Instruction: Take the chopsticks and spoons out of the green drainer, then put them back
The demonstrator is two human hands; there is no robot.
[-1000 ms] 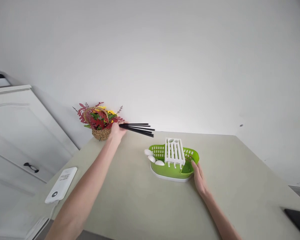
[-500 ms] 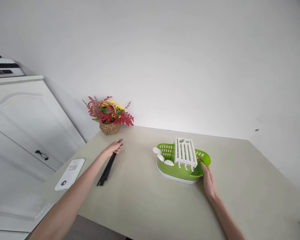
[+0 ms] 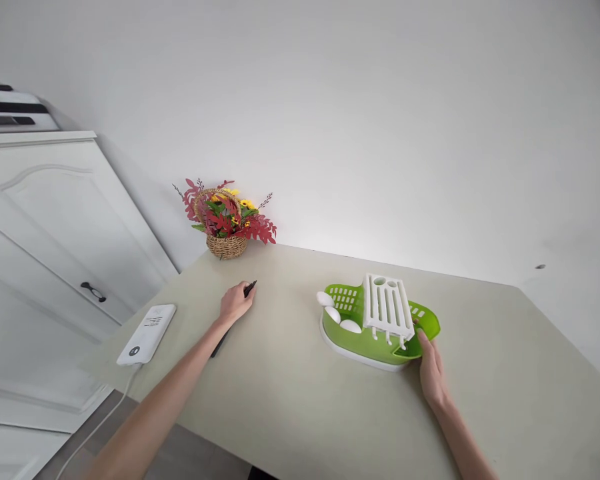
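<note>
L hand (image 3: 235,303) on thin black chopsticks (image 3: 251,288); R hand (image 3: 433,373) at slotted green rack (image 3: 380,340).

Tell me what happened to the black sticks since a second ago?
The left hand brought the black chopsticks down from the air and laid them flat on the table; it now rests on top of them. The right hand stayed at the end of the green cutlery rack, whose white spoons did not move. The flower basket and white power bank stayed too.
</note>
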